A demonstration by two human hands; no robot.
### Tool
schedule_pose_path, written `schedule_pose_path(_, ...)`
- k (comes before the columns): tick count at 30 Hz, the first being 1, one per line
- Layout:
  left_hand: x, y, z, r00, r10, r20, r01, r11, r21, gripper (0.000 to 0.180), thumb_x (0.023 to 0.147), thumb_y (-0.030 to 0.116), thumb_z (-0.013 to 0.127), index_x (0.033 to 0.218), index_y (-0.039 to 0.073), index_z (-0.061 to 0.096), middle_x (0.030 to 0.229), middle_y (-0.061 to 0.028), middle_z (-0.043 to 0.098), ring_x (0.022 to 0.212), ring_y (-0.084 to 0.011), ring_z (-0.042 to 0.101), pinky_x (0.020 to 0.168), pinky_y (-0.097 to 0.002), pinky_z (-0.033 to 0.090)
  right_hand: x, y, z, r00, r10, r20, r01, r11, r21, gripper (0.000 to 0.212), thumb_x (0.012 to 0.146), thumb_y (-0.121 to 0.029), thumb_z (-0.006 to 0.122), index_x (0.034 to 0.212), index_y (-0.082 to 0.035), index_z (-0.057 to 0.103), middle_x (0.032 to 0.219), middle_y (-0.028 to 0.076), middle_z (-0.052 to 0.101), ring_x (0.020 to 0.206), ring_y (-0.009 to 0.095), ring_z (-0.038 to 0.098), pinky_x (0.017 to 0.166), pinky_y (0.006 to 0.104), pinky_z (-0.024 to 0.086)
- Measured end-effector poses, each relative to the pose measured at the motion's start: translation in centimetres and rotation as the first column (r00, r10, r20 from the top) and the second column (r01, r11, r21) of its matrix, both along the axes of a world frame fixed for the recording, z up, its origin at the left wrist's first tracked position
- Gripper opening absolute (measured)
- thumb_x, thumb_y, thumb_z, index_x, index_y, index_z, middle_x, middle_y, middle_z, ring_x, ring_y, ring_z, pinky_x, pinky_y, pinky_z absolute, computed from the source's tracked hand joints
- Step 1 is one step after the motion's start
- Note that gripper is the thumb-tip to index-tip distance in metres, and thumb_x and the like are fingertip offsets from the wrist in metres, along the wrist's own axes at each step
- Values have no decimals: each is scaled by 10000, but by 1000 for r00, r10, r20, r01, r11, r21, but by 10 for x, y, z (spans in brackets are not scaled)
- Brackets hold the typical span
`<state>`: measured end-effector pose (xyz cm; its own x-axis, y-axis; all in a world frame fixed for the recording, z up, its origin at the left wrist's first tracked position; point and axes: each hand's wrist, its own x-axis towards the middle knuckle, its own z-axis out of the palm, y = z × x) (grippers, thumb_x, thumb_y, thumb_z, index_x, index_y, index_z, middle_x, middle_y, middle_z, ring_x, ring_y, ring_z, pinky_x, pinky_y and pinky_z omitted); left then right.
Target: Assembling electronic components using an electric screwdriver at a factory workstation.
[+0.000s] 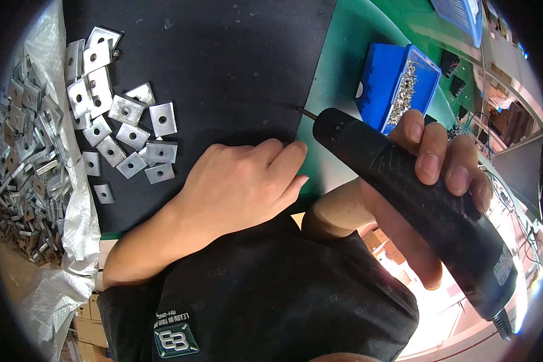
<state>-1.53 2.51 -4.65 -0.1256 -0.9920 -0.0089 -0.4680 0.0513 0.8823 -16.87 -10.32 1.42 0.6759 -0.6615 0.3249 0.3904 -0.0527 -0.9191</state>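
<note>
My right hand [425, 181] is wrapped round a black electric screwdriver [398, 175], its thin bit pointing to the upper left over the mat's right edge. My left hand [241, 178] rests on the black mat [223, 66] with its fingers curled in and thumb near them; whatever they hold, if anything, is hidden. Left of that hand lie several loose silver metal plates [127, 110], rectangular with a round hole in each. Some of these plates overlap. Nearest to my left wrist is a plate [160, 173] lying flat.
A white woven sack [78, 199] at the left is spread beside a big heap of similar metal plates [27, 157]. On the green surface [344, 60] at the right stands a blue bin [383, 78] of small screws [404, 93]. Another blue basket [458, 15] is at the far right.
</note>
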Motion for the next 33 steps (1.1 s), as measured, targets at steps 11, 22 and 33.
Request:
schedule_pose_path(11, 10, 2, 2, 1000, -10, -1, 10, 1000, 8, 334, 831, 249, 708, 1089, 51, 631, 764, -77, 636, 577, -242, 644, 498, -341, 529, 10, -2, 10, 998, 60, 15, -62, 982, 179, 615, 782, -551, 761, 1285, -235, 606, 1193, 4, 539, 1040, 191, 572, 961, 398, 359)
schedule_pose_path(22, 10, 3, 2, 1000, -27, -7, 28, 999, 21, 325, 831, 236, 709, 1085, 49, 629, 764, -77, 634, 585, -235, 644, 500, -331, 528, 8, -7, 0, 988, 107, 108, -123, 980, 154, 380, 898, -371, 699, 1270, -321, 638, 1185, -50, 650, 1023, 166, 597, 969, 372, 365)
schedule_pose_path(33, 10, 2, 3, 1000, -25, 7, 25, 1000, 2, 330, 836, 258, 703, 1082, 53, 626, 758, -63, 622, 574, -234, 634, 488, -339, 516, 12, -1, 0, 989, 69, 127, -82, 991, 102, 663, 593, -407, 940, 1185, -296, 662, 1106, -45, 533, 1041, 126, 532, 852, 317, 386)
